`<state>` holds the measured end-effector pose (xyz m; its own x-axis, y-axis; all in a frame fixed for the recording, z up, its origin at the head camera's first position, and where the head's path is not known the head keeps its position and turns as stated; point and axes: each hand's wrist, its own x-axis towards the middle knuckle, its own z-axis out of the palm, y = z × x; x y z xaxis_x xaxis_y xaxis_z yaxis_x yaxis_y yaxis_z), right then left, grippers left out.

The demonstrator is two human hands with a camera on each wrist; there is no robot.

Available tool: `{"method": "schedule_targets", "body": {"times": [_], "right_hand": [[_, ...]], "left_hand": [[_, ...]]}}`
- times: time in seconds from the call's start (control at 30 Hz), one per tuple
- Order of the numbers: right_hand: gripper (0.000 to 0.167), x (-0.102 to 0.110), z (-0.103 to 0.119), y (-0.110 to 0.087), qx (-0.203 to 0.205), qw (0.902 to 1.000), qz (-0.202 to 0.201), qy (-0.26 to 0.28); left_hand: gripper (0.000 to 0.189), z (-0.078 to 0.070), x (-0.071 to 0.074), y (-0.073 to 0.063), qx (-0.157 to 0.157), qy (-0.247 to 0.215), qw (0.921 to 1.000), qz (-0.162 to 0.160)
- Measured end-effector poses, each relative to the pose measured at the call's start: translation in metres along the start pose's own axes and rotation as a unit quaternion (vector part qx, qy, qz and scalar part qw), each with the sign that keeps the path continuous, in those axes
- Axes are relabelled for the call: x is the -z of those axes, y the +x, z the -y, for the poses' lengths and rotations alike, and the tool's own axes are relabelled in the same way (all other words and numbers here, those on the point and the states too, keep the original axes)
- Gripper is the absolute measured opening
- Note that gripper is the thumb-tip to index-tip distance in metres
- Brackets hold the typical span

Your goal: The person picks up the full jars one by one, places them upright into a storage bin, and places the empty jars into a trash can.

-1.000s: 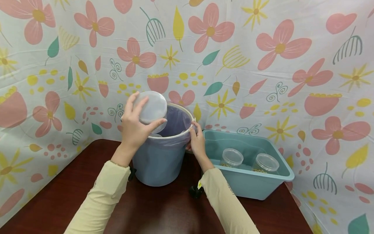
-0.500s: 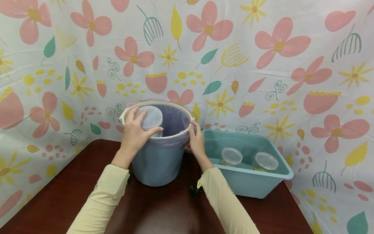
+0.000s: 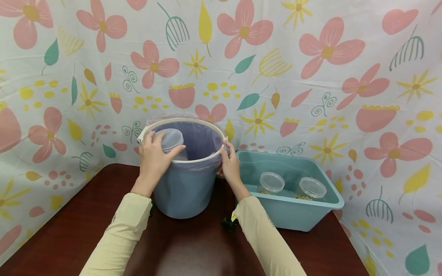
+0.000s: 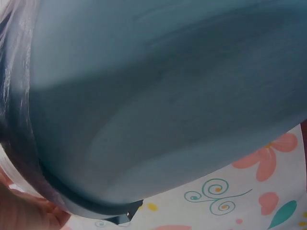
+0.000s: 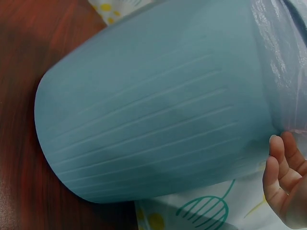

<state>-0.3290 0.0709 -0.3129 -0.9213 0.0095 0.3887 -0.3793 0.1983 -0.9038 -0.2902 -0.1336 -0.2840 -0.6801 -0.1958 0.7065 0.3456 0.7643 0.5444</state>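
Note:
My left hand grips a clear, round plastic jar with a lid, fingers on its far side and thumb on the near side. The jar sits inside the mouth of a blue trash bin, its lid about level with the white rim ring; its lower part is hidden. A thin purplish bag lines the bin and hangs over its edge. On the right side, my right hand pinches the rim, thumb on top. In the right wrist view its fingers lie beside the bag's overhang.
A blue-green tub stands right of the bin. In it are two clear lidded jars, a left one and a right one, with small grainy contents. The dark red table meets a flowered cloth behind and at the sides.
My left hand has lowered the jar from above the rim down into the bin's mouth. The right hand keeps its hold on the rim.

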Motion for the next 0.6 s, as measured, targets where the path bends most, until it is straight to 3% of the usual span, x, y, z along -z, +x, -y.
{"method": "schedule_targets", "body": {"times": [0.1,0.23,0.37,0.5,0.6], "right_hand": [[0.035,0.0,0.017,-0.008,-0.004,1.0,0.003,-0.002],[0.035,-0.003,0.017,-0.009,0.003,1.0,0.005,-0.001],[0.036,-0.004,0.018,-0.008,0.008,0.9999,0.007,-0.002],[0.035,-0.004,0.017,-0.007,0.005,1.0,0.004,0.002],[0.036,-0.004,0.011,-0.005,0.003,0.9999,0.005,0.012]], "left_hand": [[0.069,0.0,-0.001,0.0,0.012,0.019,0.9996,-0.018],[0.067,0.0,0.0,0.001,0.015,0.052,0.9981,-0.029],[0.072,0.001,0.006,0.005,0.046,0.086,0.9945,0.036],[0.08,0.002,0.011,0.01,0.08,0.109,0.9829,0.124],[0.078,0.002,0.012,0.012,0.09,0.115,0.9769,0.156]]}}
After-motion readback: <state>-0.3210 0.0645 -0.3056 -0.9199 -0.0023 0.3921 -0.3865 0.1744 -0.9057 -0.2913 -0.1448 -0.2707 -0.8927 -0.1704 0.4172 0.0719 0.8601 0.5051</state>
